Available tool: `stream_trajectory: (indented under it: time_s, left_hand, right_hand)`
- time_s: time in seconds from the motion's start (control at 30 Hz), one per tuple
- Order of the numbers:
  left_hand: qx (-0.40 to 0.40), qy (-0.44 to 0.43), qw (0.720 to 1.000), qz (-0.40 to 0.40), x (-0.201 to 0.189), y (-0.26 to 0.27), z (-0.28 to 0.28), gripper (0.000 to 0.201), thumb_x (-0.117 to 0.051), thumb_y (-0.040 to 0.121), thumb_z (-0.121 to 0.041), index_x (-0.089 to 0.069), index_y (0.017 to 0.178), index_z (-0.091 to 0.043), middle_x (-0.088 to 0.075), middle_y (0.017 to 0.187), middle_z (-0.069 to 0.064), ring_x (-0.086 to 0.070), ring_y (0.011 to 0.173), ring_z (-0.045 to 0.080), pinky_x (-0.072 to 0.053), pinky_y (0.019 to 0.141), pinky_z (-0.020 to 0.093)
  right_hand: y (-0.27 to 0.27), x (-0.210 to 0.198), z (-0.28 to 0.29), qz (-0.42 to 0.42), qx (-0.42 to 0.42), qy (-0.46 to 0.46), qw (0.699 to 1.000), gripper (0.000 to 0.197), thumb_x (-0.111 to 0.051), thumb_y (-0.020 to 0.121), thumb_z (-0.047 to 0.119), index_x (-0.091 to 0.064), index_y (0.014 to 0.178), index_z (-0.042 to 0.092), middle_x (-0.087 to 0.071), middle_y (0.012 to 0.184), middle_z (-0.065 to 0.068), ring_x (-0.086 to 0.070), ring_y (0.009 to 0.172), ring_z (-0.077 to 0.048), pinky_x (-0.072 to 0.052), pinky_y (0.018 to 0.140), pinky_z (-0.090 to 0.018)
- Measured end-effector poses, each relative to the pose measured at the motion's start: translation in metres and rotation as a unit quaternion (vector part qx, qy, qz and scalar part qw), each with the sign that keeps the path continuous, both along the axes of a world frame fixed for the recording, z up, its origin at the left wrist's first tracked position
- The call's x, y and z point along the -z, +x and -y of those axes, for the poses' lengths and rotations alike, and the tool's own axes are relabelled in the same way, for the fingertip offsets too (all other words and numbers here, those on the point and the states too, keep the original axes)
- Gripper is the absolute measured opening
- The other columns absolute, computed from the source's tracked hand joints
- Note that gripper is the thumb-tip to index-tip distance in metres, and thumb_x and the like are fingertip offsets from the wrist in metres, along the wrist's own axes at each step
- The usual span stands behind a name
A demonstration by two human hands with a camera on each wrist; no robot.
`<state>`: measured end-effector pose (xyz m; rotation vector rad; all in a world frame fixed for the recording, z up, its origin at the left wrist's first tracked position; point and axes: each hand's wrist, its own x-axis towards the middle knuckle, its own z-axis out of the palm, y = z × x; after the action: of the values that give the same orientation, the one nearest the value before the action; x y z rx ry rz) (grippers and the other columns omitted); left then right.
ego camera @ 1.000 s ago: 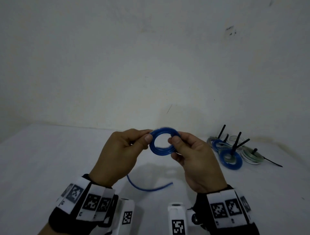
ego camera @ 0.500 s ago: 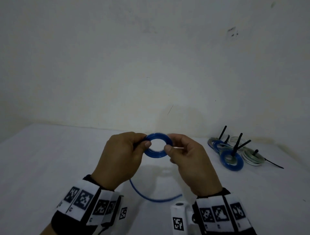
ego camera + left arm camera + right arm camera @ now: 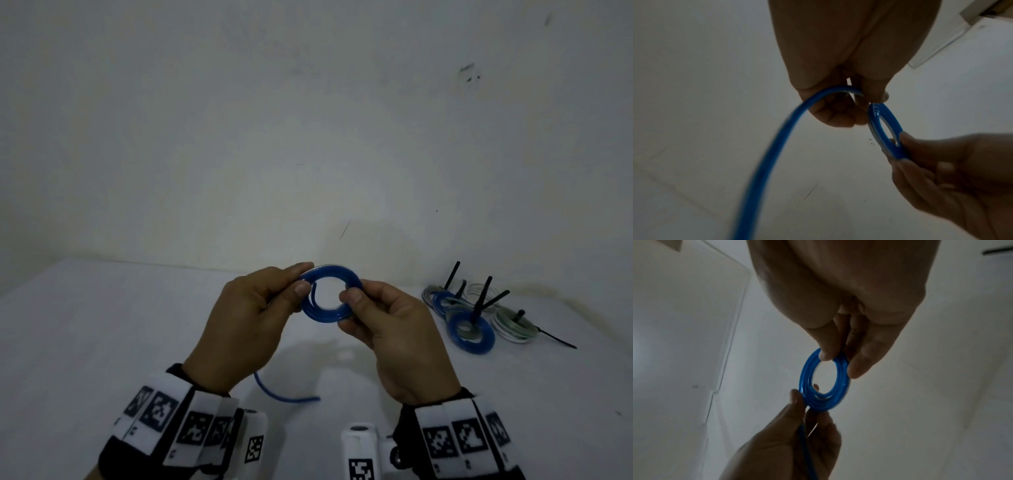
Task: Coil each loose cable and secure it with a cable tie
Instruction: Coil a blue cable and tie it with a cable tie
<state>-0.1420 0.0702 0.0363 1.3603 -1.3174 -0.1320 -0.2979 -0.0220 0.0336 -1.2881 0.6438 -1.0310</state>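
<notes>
A blue cable [image 3: 329, 274] is wound into a small ring held up between both hands above the white table [image 3: 102, 325]. My left hand [image 3: 301, 286] pinches the ring's left side with thumb and forefinger. The right hand [image 3: 351, 296] pinches the opposite side. The loose tail [image 3: 281, 394] hangs down from under my left hand and curves over the table. In the left wrist view the tail [image 3: 777, 146] runs through my left hand's fingers [image 3: 838, 113] to the ring [image 3: 885, 129]. In the right wrist view my right thumb and fingers pinch the ring [image 3: 824, 379] at its top.
At the back right of the table lie several coiled cables, blue [image 3: 471, 330] and white-green [image 3: 513, 325], each bound with a black cable tie [image 3: 479, 298] whose end sticks up. The pale wall [image 3: 308, 137] rises close behind the table.
The ring turned between my fingers and took in more cable. The loose tail on the table has grown shorter and shifted. Both hands stayed in about the same place.
</notes>
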Motion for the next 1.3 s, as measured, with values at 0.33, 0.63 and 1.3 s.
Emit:
stream_trajectory:
  time_s: [0.33,0.63,1.3]
  left_hand:
    - [-0.035,0.045,0.998,0.037,0.001,0.005,-0.004,0.017,-0.056,0.096,-0.030,-0.073,0.097,-0.031,-0.071,0.072,-0.012,-0.066,0.071,0.004,-0.050,0.065,0.014]
    - [0.036,0.046,0.995,0.076,0.000,0.009,-0.006,0.020,-0.059,0.093,-0.033,-0.073,0.105,-0.027,-0.073,0.080,-0.010,-0.069,0.074,0.009,-0.055,0.070,0.024]
    - [-0.047,0.024,0.980,0.191,0.001,0.008,-0.003,0.026,-0.054,0.090,-0.044,-0.074,0.101,-0.031,-0.069,0.071,-0.018,-0.063,0.065,0.001,-0.046,0.061,0.010]
  right_hand:
    - [-0.002,0.005,0.000,-0.094,-0.029,-0.043,0.994,0.014,-0.066,0.092,0.017,-0.073,0.103,0.015,-0.075,0.090,-0.002,-0.069,0.080,-0.016,-0.058,0.070,-0.028]
    - [-0.010,-0.001,-0.001,-0.186,0.029,-0.234,0.954,0.012,-0.064,0.093,0.019,-0.073,0.093,0.028,-0.073,0.079,0.006,-0.066,0.070,-0.006,-0.056,0.063,-0.021]
    - [-0.006,0.002,-0.003,-0.221,0.068,-0.303,0.924,0.016,-0.067,0.090,0.026,-0.075,0.105,0.027,-0.072,0.090,0.013,-0.066,0.082,-0.005,-0.057,0.078,-0.030]
